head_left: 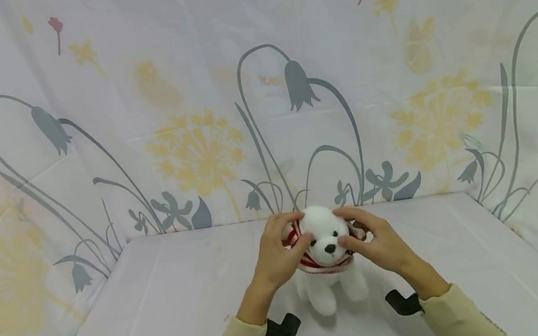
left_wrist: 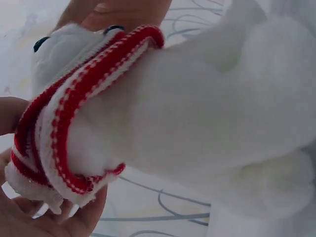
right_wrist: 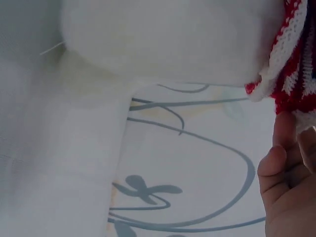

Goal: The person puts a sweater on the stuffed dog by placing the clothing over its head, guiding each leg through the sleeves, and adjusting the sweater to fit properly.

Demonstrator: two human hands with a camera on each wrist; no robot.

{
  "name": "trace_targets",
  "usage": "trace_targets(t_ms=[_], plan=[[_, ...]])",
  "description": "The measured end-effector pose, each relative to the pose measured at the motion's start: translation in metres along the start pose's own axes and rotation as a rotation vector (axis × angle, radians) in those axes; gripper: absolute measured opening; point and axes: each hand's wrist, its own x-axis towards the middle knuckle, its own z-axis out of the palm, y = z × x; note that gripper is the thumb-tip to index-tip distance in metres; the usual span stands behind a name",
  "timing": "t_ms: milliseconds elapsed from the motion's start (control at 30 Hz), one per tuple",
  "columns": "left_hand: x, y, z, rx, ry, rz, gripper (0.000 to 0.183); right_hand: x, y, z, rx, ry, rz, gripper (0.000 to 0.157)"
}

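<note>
A white plush dog (head_left: 325, 230) faces the head camera, upright at the middle of the table, in a red-and-white striped knitted garment (left_wrist: 74, 113) around its head and neck. My left hand (head_left: 278, 253) grips one side of its head, thumb beside the eye, fingers over the knit. On the opposite side my right hand (head_left: 381, 241) holds the head with its thumb near the muzzle. The right wrist view shows fingers of the right hand (right_wrist: 289, 182) curled at the edge of the knit. Most of the dog's back is hidden in the head view.
A white-covered table (head_left: 176, 316) spreads around the dog. Behind it and at both sides hangs a pale cloth (head_left: 202, 35) printed with grey and yellow flowers. Black straps (head_left: 283, 329) stick out by the sleeves at both wrists.
</note>
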Motion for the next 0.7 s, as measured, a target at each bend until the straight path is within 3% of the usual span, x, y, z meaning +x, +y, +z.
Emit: trace_targets(t_ms=[200, 400, 533, 700], plan=[[0.0, 0.003, -0.002, -0.042, -0.078, -0.104, 0.022, 0.001, 0.014, -0.003, 0.079, -0.027, 0.002, 0.029], [-0.002, 0.009, -0.006, -0.072, -0.235, -0.19, 0.026, -0.002, 0.034, -0.003, 0.155, -0.111, 0.005, 0.041], [-0.002, 0.013, -0.008, -0.135, -0.319, -0.192, 0.027, -0.004, 0.03, -0.002, 0.092, -0.128, -0.021, 0.053], [-0.001, 0.013, -0.011, -0.273, -0.332, -0.213, 0.023, -0.001, 0.021, -0.001, -0.038, -0.077, -0.127, 0.048]])
